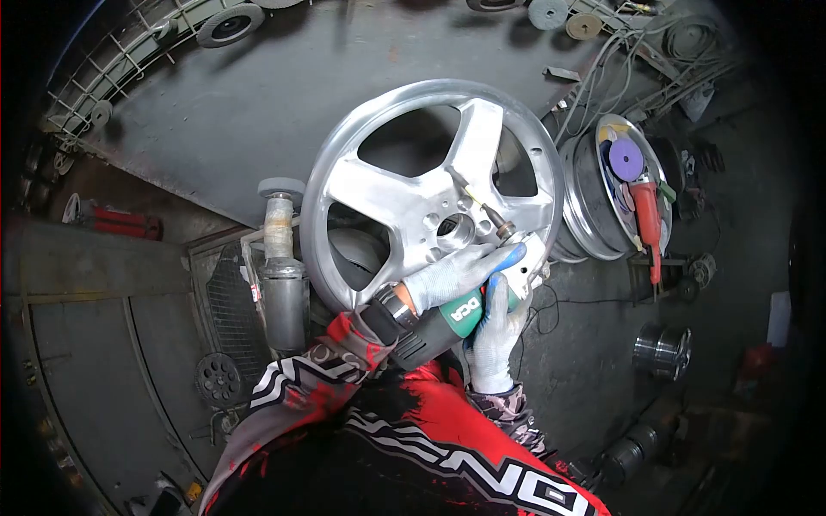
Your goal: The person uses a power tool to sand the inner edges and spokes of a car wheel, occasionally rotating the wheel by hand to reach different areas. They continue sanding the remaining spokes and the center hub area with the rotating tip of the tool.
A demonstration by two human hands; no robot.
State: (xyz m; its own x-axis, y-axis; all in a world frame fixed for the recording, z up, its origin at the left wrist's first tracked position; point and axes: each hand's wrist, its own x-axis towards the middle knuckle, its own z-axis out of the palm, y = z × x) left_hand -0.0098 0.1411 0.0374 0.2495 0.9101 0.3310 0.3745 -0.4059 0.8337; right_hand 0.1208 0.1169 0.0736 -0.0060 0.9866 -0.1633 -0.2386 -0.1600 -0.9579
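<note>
A bare silver alloy wheel (443, 181) with broad spokes lies in front of me, face up. I hold a green and black DCA power grinder (467, 316) against my body; its silver gear head (527, 258) points toward the wheel's lower right. From the head a thin spindle (477, 202) reaches over the wheel, its slim tip overlapping a spoke. My left hand (460, 273), in a white glove with blue fingertips, is closed around the grinder near the head. My gloved right hand (496, 331) grips the body from the right side, fingers up beside the head.
To the right a second wheel (594, 215) stands on edge, with a red grinder (647, 219) bearing a purple disc resting at it. A grey motor with an abrasive wheel (282, 187) is at left. Coiled hoses (688, 39) and a wire rack (142, 56) line the far side.
</note>
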